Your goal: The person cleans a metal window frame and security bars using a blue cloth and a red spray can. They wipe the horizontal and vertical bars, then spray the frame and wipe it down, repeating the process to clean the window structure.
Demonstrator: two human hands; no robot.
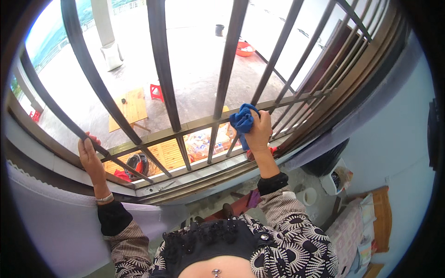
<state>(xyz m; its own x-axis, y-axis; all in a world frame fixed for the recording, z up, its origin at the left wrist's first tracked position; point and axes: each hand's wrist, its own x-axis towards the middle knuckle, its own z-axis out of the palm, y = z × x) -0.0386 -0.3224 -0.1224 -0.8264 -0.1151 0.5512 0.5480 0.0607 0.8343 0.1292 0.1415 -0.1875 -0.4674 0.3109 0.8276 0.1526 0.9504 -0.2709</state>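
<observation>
My right hand (260, 130) is closed around a bunched blue cloth (242, 120). It presses the cloth to the horizontal crossbar (194, 124) of a dark metal window grille, close to an upright bar. A loose end of the cloth hangs below my fingers. At the left, my left hand (91, 158) grips a slanting vertical bar (55, 107) of the same grille, just above where that bar meets the crossbar. The fingertips behind this bar are partly hidden. Below the grille runs the window sill with its sliding track (194, 187).
Pale curtains (62, 215) hang at both sides. Something red (252, 155) lies on the sill under my right wrist. Outside stand a wooden table (130, 109), a red stool (156, 92) and a red basin (245, 49). Indoors at right are a bin (332, 184) and a bed (347, 226).
</observation>
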